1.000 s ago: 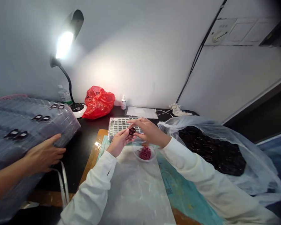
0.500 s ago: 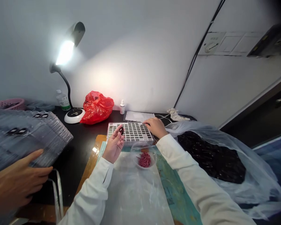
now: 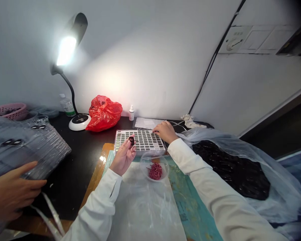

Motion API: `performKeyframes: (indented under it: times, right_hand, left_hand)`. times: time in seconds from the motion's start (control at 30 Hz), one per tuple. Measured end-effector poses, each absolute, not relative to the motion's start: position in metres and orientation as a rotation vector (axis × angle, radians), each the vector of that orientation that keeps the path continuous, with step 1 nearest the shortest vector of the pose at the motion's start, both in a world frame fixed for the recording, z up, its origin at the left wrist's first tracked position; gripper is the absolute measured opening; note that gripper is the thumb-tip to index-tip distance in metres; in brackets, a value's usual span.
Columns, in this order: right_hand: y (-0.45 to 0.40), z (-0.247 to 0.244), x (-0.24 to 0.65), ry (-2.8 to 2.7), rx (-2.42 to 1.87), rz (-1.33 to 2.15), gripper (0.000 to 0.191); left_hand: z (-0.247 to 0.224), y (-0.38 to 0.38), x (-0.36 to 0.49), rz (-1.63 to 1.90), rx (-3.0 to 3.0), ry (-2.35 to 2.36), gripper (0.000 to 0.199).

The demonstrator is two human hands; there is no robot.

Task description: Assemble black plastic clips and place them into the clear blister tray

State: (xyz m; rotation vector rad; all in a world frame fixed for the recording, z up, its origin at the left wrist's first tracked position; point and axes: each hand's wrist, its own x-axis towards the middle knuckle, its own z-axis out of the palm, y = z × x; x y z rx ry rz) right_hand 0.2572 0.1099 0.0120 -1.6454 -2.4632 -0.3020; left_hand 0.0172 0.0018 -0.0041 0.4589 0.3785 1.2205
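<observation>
Between the thumb and fingers of my left hand (image 3: 124, 156) is a small dark object (image 3: 131, 140), held up in front of the white tray (image 3: 118, 147) with rows of small dark pieces. My right hand (image 3: 166, 131) rests over the tray's back right corner, fingers bent and pressed together; whatever they hold, if anything, is too small to make out. Nearer to me, a clear round bowl (image 3: 142, 174) stands on the covered mat and holds a heap of thin dark-pink pieces (image 3: 155, 171).
At the left another person's hand (image 3: 17, 190) holds a stack of clear plastic trays (image 3: 50, 147). Behind stand a lit lamp (image 3: 79, 122), a red bag (image 3: 104, 113), a small white bottle (image 3: 131, 113) and a pink basket (image 3: 17, 112). A black bag in clear plastic (image 3: 230, 169) lies right.
The other person's hand and the stacked trays have moved left and slightly down. The dark object in my left hand has turned a little. My right hand remains at the tray's back corner.
</observation>
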Motion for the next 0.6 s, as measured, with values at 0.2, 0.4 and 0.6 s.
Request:
performKeyframes:
  times: [0.2,0.4,0.6]
  right_hand:
    - [0.105,0.023,0.254,-2.375,-1.634,-0.308,0.012]
    - [0.043,0.062,0.219,-2.116,-1.573,-0.287,0.02]
    - [-0.019,0.077,0.173,-2.005,-1.157,-0.199,0.016]
  left_hand:
    - [-0.007,0.002,0.017,1.195,0.484,0.383,0.034]
    - [-0.008,0.002,0.018,1.206,0.52,0.352,0.042]
    - [-0.01,-0.002,0.022,1.183,0.532,0.344,0.046]
